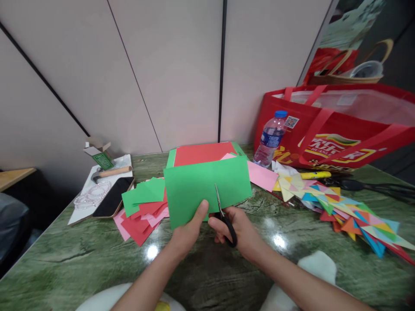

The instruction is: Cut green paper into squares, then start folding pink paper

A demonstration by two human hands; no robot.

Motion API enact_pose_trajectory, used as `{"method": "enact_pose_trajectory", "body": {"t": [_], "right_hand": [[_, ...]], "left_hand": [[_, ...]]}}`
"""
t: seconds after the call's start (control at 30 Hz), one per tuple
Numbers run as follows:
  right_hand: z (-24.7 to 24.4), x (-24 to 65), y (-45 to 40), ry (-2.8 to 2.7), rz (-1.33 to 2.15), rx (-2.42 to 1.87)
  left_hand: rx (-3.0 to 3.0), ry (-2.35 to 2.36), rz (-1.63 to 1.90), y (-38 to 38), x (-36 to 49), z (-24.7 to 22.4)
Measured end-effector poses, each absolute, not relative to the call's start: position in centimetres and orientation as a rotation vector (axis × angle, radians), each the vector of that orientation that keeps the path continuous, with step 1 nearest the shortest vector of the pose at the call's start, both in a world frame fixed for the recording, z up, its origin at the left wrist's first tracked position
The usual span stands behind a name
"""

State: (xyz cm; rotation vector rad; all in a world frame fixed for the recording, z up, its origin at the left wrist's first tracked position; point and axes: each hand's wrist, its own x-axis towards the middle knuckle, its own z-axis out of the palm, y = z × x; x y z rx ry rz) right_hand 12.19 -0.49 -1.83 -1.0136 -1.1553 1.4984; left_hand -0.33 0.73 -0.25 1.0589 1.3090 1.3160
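My left hand (191, 226) grips a sheet of green paper (194, 185) by its lower edge, thumb on the near face and the other fingers hidden behind. The sheet is held up above the table. In my right hand (238, 229) is a pair of scissors (227, 226) with black handles, fingers around the loops. One blade lies over the near face of the paper, pointing up from the lower edge. Left of the sheet is a loose pile of green, red and pink paper pieces (141, 229). Red sheets (204, 153) lie behind it, and pink paper (264, 176) to its right.
On the left are a phone (113, 196), a hammer (113, 172), a bead string (92, 196) and a small green box (102, 157). A water bottle (270, 140), a red bag (340, 125) and colourful folded paper pieces (353, 216) occupy the right. A wall panel (181, 77) stands behind.
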Motion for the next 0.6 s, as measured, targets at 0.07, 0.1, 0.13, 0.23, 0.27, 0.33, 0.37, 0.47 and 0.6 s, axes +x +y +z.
{"method": "enact_pose_trajectory", "body": {"t": [0.07, 0.1, 0.13, 0.23, 0.27, 0.33, 0.37, 0.47, 0.6], "right_hand": [[-2.0, 12.2, -0.4, -1.138, 1.497, -1.019], [-2.0, 12.2, -0.4, -1.134, 1.496, -1.022], [-2.1, 12.2, -0.4, -1.131, 1.495, -1.023], [-2.4, 12.1, -0.4, -1.127, 1.495, -1.038], [-2.4, 12.0, -0.4, -1.129, 1.496, -1.042], [-2.5, 12.0, -0.5, -1.132, 1.502, -1.041], [-2.6, 12.0, -0.5, -1.134, 1.505, -1.036], [-2.5, 12.1, -0.5, -1.137, 1.511, -1.032], [-2.3, 12.1, -0.5, -1.150, 1.510, -1.061]], "left_hand": [[0.991, 1.285, 1.379, 1.1, -0.3, -0.7], [0.947, 1.246, 1.394, 1.3, -0.2, -0.8], [0.887, 1.188, 1.403, 1.5, 0.0, -0.8], [0.724, 0.986, 1.401, 1.9, 0.4, -0.3], [0.682, 0.927, 1.414, 2.0, 0.5, 0.0], [0.618, 0.828, 1.452, 2.0, 0.6, 0.4], [0.596, 0.794, 1.463, 2.1, 0.6, 0.5], [0.570, 0.697, 1.439, 2.2, 0.4, 0.5], [0.557, 0.635, 1.390, 2.4, 0.1, 0.6]]}}
